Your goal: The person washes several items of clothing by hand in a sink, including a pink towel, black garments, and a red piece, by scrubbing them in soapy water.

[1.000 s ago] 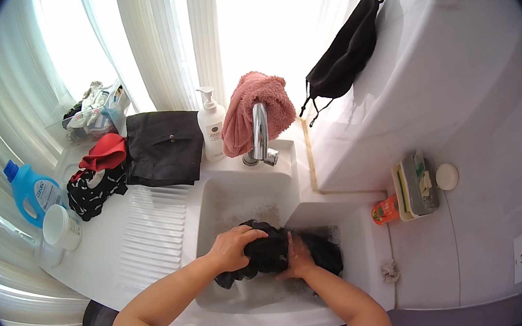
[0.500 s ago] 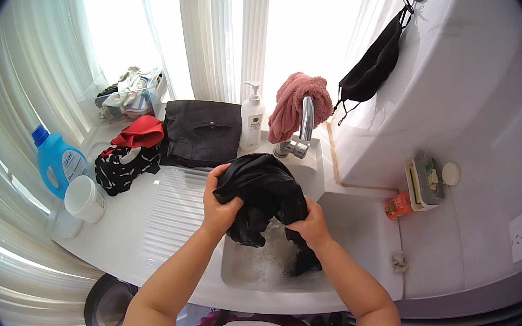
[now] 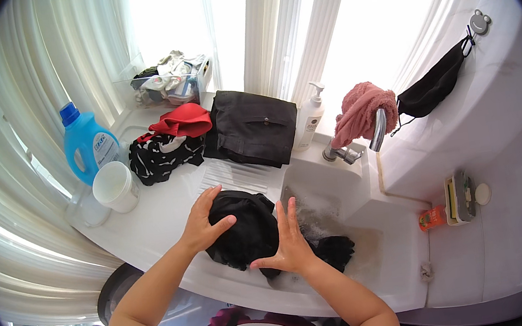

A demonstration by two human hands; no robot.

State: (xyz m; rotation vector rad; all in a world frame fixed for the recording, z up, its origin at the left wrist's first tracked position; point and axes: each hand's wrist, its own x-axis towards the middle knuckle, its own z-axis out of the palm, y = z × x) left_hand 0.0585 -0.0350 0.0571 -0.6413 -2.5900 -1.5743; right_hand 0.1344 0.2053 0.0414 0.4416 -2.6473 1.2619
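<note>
A wet-looking black garment (image 3: 240, 231) lies bunched on the ribbed drainboard (image 3: 240, 176) beside the sink. A black part of cloth (image 3: 335, 252) trails into the cloudy, sudsy water of the basin (image 3: 375, 230). At the bundle's left side rests my left hand (image 3: 203, 223), thumb and fingers apart and not closed round it. My right hand (image 3: 291, 245) is spread wide at the bundle's right side, its thumb over the lower edge; whether it presses on the cloth I cannot tell. Both hands are open.
Behind lie folded dark trousers (image 3: 256, 127), a red cloth (image 3: 183, 120) and a black-and-white cloth (image 3: 164, 157). A blue detergent bottle (image 3: 84, 143), white tub (image 3: 116, 187) and pump bottle (image 3: 309, 117) stand around. A pink towel (image 3: 363, 110) hangs over the faucet (image 3: 379, 131).
The black garment has come down from above the basin onto the drainboard to the left. Both hands have loosened from it and spread their fingers. The view has shifted left.
</note>
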